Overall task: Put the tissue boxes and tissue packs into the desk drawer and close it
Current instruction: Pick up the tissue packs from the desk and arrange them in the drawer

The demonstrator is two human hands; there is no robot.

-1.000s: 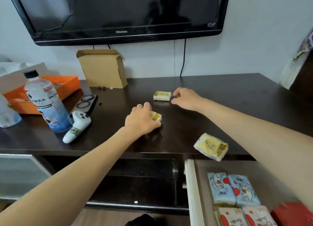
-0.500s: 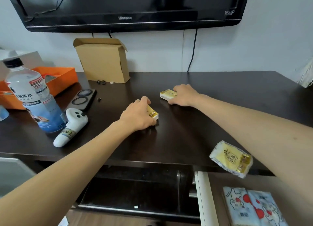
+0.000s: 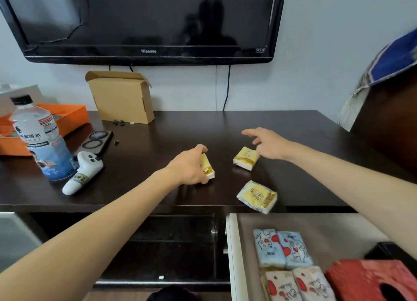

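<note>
Three yellow tissue packs are on the dark desk (image 3: 225,124). My left hand (image 3: 188,165) grips one yellow pack (image 3: 207,168), tilted up on its edge. A second yellow pack (image 3: 246,158) lies just left of my right hand (image 3: 268,143), whose fingers are spread and hover above the desk, holding nothing. A third yellow pack (image 3: 257,196) rests at the desk's front edge. Below it the open drawer (image 3: 232,255) holds several blue and white patterned tissue packs (image 3: 282,249) and a red tissue box (image 3: 370,280).
On the desk's left stand a water bottle (image 3: 42,140), a white controller (image 3: 82,172), a dark glasses-like device (image 3: 97,138) and an orange tray (image 3: 67,118). A cardboard box (image 3: 121,97) leans at the back wall under a mounted TV (image 3: 146,23).
My right hand has dragged the far yellow pack nearer and let go, fingers now spread. My left hand has tipped its pack up on edge. The view has shifted.
</note>
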